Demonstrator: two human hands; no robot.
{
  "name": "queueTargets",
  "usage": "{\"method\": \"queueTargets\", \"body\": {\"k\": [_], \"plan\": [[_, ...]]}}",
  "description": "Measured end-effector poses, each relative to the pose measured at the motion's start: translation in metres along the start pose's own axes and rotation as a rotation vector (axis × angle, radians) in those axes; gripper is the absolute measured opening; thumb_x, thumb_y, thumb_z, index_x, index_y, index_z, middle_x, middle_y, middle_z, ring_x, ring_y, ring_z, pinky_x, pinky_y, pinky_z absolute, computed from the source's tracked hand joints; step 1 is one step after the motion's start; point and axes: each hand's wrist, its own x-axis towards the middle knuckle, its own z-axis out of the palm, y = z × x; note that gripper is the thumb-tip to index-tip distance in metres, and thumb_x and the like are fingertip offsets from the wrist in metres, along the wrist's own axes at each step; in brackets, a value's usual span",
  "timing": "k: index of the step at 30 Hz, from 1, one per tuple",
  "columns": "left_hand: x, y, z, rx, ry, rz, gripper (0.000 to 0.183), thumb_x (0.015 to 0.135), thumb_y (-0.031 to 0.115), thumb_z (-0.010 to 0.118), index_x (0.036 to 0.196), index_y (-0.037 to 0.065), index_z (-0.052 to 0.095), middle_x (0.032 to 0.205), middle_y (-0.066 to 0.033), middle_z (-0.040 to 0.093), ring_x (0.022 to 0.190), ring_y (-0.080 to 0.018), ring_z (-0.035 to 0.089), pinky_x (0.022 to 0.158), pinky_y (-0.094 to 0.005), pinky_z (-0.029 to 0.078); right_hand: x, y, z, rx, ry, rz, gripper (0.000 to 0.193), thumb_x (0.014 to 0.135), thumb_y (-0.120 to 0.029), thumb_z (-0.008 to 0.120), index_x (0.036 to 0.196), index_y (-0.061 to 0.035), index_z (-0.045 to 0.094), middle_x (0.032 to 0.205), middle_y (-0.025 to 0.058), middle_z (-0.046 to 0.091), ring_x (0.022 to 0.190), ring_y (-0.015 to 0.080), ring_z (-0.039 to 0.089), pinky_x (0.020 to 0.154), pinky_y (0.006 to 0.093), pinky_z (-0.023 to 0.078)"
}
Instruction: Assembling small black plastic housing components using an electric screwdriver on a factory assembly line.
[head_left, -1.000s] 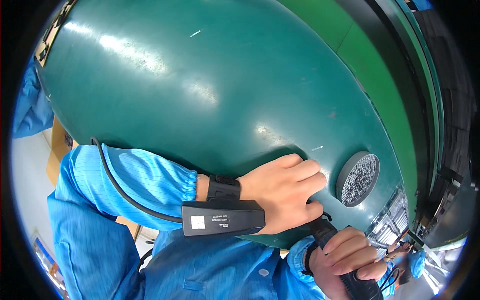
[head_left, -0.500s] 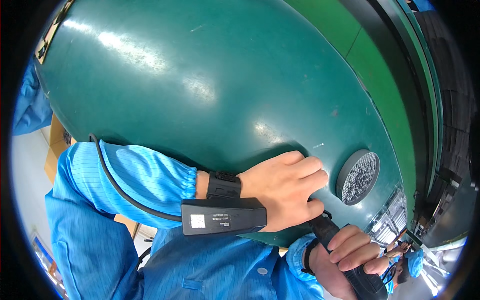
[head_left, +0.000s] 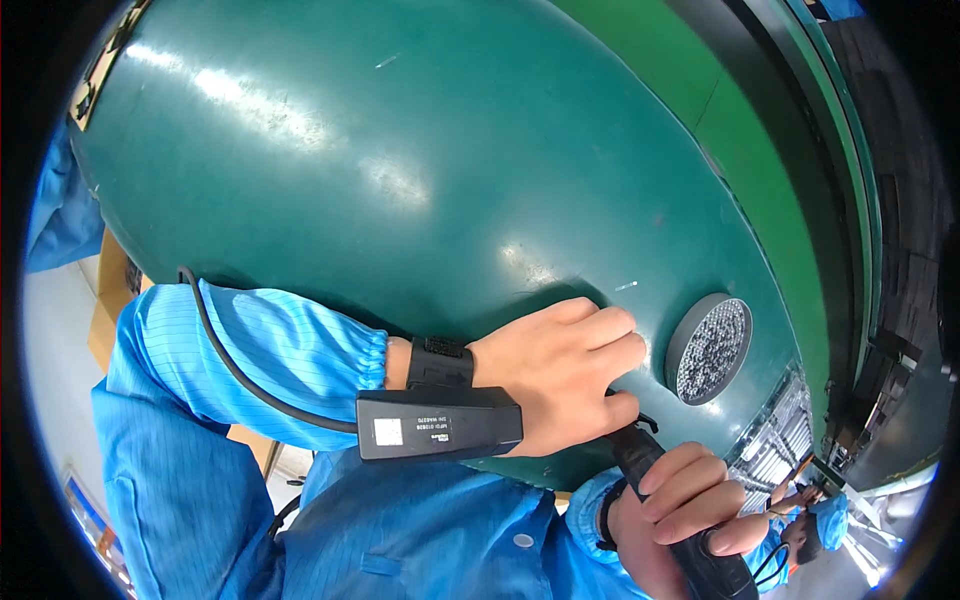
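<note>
My left hand [head_left: 560, 378] is bent low over the green table, its fingers curled under and closed. Its fingertips, and whatever is between them, are hidden beneath the hand. At the lower right, my right hand [head_left: 680, 515] wraps round a black handheld tool that looks like an electric screwdriver [head_left: 640, 455]. The tool lies at a slant, its upper end close by my left thumb, with a small black hook or lever beside it. To the right of my left hand stands a round grey dish [head_left: 673, 368] with many small shiny metallic pieces [head_left: 712, 350], perhaps screws.
A small pale sliver [head_left: 626, 286] lies on the green tabletop [head_left: 450, 170] above my left hand. A clear plastic bag or wrap [head_left: 775, 430] rests beyond the dish at the table edge. A black cable [head_left: 245, 370] runs along my left sleeve. Another person [head_left: 815, 525] sits far right.
The whole view has shifted slightly, so the dish and both hands appear a little further left. My right hand and the tool have moved slightly left and up; both grips look unchanged.
</note>
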Motion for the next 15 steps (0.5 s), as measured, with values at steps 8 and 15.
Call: {"method": "queueTargets", "body": {"k": [8,15], "plan": [[-0.001,0.002,0.0,-0.012,-0.02,-0.023,0.01,0.081,0.021,0.072,0.085,0.011,0.071,0.093,-0.0068,0.055,0.104,-0.0277,0.058,0.076,-0.0369,0.048,0.007,0.0,0.0,0.027,-0.022,0.019,0.035,0.097,-0.038,0.056,0.118,-0.0097,0.055,0.084,0.0114,0.056,0.069,0.0261,0.051,0.065,0.045,0.045],[0.002,0.0,-0.001,-0.029,-0.062,-0.055,0.009,0.082,0.02,0.072,0.084,0.011,0.07,0.094,-0.0062,0.055,0.107,-0.0273,0.058,0.081,-0.0368,0.047,0.02,-0.01,-0.009,-0.083,-0.171,0.17,0.028,0.087,-0.011,0.071,0.108,-0.0088,0.051,0.081,0.0093,0.055,0.064,0.0245,0.053,0.057,0.0411,0.048]]}}
